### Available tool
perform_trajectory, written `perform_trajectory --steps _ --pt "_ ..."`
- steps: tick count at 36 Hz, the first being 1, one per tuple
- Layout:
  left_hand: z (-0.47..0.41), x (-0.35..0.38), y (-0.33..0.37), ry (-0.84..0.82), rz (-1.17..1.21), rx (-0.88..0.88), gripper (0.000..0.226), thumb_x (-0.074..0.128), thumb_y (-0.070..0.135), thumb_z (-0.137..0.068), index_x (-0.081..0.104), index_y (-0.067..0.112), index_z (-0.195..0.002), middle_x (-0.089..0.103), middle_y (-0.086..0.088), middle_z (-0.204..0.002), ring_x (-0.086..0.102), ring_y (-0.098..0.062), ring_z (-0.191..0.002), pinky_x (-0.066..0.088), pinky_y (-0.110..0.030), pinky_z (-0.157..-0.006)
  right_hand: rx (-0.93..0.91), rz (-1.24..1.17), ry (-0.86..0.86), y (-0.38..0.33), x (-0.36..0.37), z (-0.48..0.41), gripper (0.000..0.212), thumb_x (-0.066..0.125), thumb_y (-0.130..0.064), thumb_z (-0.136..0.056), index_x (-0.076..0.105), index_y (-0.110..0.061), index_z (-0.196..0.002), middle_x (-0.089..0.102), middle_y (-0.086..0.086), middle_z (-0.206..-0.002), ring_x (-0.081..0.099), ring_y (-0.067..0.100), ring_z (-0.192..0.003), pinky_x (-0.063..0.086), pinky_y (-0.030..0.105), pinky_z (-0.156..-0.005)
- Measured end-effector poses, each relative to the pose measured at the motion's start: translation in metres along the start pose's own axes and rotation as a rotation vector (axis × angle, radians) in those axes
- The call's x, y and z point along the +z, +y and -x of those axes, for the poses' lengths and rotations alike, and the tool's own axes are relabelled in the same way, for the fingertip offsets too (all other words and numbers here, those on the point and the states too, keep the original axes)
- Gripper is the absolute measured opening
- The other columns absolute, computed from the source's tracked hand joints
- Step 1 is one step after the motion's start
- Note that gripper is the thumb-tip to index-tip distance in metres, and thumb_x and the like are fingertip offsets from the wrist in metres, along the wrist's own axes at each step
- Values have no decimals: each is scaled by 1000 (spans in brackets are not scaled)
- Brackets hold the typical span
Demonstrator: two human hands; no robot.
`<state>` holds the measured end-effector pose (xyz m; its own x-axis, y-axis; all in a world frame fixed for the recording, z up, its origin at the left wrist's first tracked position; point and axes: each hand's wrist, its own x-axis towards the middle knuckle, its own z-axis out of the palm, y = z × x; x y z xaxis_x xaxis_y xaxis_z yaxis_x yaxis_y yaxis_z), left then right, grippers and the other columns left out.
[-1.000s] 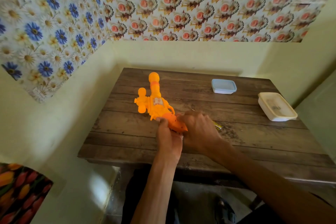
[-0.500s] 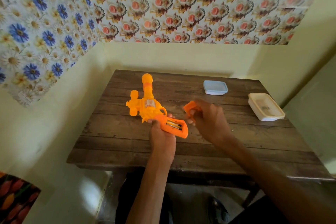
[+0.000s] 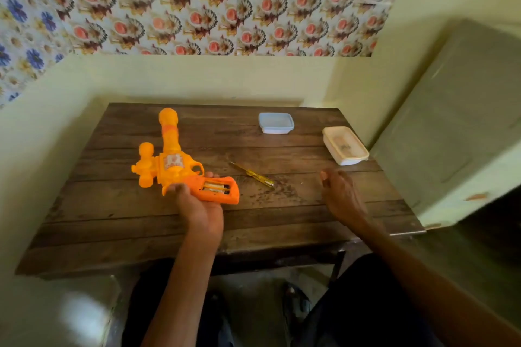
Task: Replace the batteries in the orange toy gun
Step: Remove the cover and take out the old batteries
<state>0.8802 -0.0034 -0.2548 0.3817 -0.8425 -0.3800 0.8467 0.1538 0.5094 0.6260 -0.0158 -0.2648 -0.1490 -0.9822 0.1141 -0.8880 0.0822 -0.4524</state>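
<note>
Two hands are in view. Our left hand [image 3: 200,211] grips the handle of the one orange toy gun [image 3: 172,162], thumb on top and fingers beneath. The gun lies on the left part of the wooden table [image 3: 282,222] with its barrel pointing away from us. Its handle compartment is open, and batteries [image 3: 215,188] show inside, too blurred for us to count. Our right hand [image 3: 341,194] rests on the table well to the right, fingers curled. We cannot tell whether it holds anything. One yellow screwdriver [image 3: 251,175] lies between the hands. Two lidded boxes sit farther back, a blue box [image 3: 276,122] and a white box [image 3: 345,145].
</note>
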Motion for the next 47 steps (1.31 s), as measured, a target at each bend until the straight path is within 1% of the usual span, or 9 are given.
perform_trajectory --steps 6,9,14,19,23,27,35,42,47 --pt "-2 -1 4 18 -22 -54 40 23 42 -105 51 15 -116 65 -8 -84 61 -19 -79 50 -36 -72 -27 255 -48 1 7 9 31 56 -29 -92 58 -14 -119 53 11 -125 50 29 -115 47 44 -92" --pt "-2 -1 4 66 -24 -87 47 28 44 -103 40 13 -137 62 -11 -96 62 -21 -87 51 -38 -78 -19 261 -52 0 7 10 33 58 -31 -91 57 -15 -119 51 9 -127 48 27 -116 47 44 -93" --pt "2 3 4 75 -41 -82 52 28 45 -103 36 10 -141 61 -11 -97 61 -20 -86 50 -37 -81 0 267 -77 0 2 2 35 58 -36 -88 61 -15 -116 52 8 -124 49 27 -116 44 45 -95" --pt "1 2 4 115 -28 -86 47 29 43 -103 37 12 -138 62 -11 -98 62 -20 -86 50 -35 -75 44 289 -124 -9 -1 -8 33 64 -37 -83 65 -13 -105 57 9 -118 55 28 -108 48 44 -91" --pt "0 2 5 84 -16 -97 51 27 45 -103 38 11 -139 61 -12 -96 61 -22 -85 50 -38 -78 -26 152 64 -27 2 -15 26 66 -28 -83 68 -12 -102 66 7 -111 59 24 -101 53 37 -78" --pt "2 5 7 88 -18 -67 44 27 41 -104 41 11 -134 61 -10 -89 60 -20 -78 50 -38 -77 -125 -65 -80 -65 19 -22 30 66 -35 -83 69 -20 -108 70 1 -106 64 18 -99 51 30 -75" --pt "2 4 6 68 -10 -61 36 24 38 -105 42 14 -123 59 -12 -89 59 -22 -79 48 -41 -83 -121 100 -106 -106 54 -20 24 66 -31 -84 65 -14 -102 62 7 -108 57 25 -103 52 37 -76" --pt "-6 2 12 46 3 -85 36 27 43 -104 47 15 -114 60 -12 -88 59 -22 -80 45 -46 -94 0 -518 -123 -129 36 -13 11 73 -28 -83 63 -23 -85 70 -2 -71 65 7 -59 49 21 -49" --pt "-11 -3 16 58 -49 -99 33 30 38 -105 48 15 -121 61 -9 -84 59 -20 -74 49 -37 -72 27 -1041 -182 -149 16 4 13 76 -13 -81 72 -12 -93 70 4 -73 62 13 -61 55 23 -60"
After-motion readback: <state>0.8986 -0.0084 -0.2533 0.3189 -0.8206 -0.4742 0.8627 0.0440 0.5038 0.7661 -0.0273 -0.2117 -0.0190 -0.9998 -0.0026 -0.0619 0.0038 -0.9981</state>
